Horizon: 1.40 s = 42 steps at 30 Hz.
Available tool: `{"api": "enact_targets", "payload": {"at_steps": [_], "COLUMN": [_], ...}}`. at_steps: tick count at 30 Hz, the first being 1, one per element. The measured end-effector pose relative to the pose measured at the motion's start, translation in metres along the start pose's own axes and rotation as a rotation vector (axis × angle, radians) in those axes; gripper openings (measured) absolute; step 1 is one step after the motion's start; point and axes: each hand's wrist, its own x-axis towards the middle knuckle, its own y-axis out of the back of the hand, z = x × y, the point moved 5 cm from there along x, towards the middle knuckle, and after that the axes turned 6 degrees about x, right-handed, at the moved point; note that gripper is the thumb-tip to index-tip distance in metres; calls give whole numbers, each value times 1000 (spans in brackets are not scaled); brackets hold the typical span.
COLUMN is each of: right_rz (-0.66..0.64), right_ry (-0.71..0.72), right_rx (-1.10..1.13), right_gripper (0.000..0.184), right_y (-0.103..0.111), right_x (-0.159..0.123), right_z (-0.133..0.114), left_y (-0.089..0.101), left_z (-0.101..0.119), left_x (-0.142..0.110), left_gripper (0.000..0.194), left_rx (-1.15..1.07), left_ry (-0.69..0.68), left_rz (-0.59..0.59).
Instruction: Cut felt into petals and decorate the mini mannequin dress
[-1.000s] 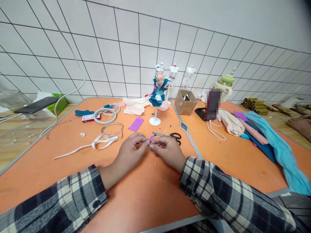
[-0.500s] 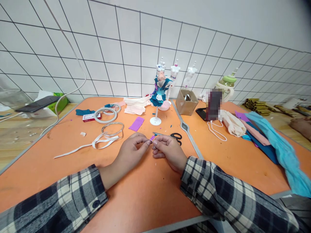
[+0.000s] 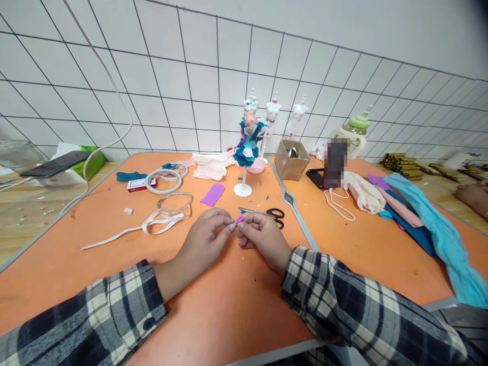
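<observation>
My left hand [image 3: 204,241] and my right hand [image 3: 263,238] rest on the orange table [image 3: 213,305], fingertips together. Both pinch a tiny purple scrap [image 3: 239,219] between thumb and forefinger. Just behind the right hand lie black-handled scissors [image 3: 271,213]. A larger purple piece [image 3: 213,194] lies a little farther back. A small mannequin on a white stand [image 3: 247,147] wears a teal and white ruffled dress.
Tape rolls [image 3: 164,181] and a clear ring [image 3: 175,203] sit left of centre with a white ribbon [image 3: 125,231]. A cardboard box [image 3: 292,159], a phone on a stand [image 3: 334,165], and teal and pink fabrics [image 3: 423,218] lie at right. Another person's hand [image 3: 473,195] shows far right.
The fingertips have shifted slightly on the purple scrap, with the right hand drawn a little closer; the hands stay in the same place on the table.
</observation>
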Motion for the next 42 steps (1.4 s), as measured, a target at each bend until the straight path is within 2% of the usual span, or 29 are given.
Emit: {"api": "enact_targets", "payload": {"at_steps": [12,15,20,22,25,27,29,32,37,42], "right_rz": [4,-2,-38,-23,105,140,43,-106,-113,-205], "right_ry": [68,122,109,175,357,459,535,600,641,775], "right_rx": [0,-26,-64,-174,-377,-411,-437,-570,-745,-847], "right_gripper": [27,25,25,25,22,21,26,33,10,14], "right_y": [-3,-5,-6,-1,15,24,24,16,8,5], "right_x": [-2,-3,-4,-4,-3,-3,-5,-9,-9,-12], "right_z": [-6,-9,-8,-13,-26,-36,-42,-46,-43,-45], "left_y": [3,6,8,9,10,9,7,7,6,3], "left_z": [2,4,6,5,2,2,3,4,4,4], "left_x": [1,2,4,4,3,2,1,-2,-2,1], "left_gripper": [22,23,23,23,22,21,19,18,19,22], "left_rx": [-30,-42,-36,-51,-81,-82,-45,38,80,-93], "left_ry": [-51,-38,7,28,39,8,-46,-120,-136,-66], "left_rz": [-20,2,18,22,10,-32,-66,-50,-41,-171]}}
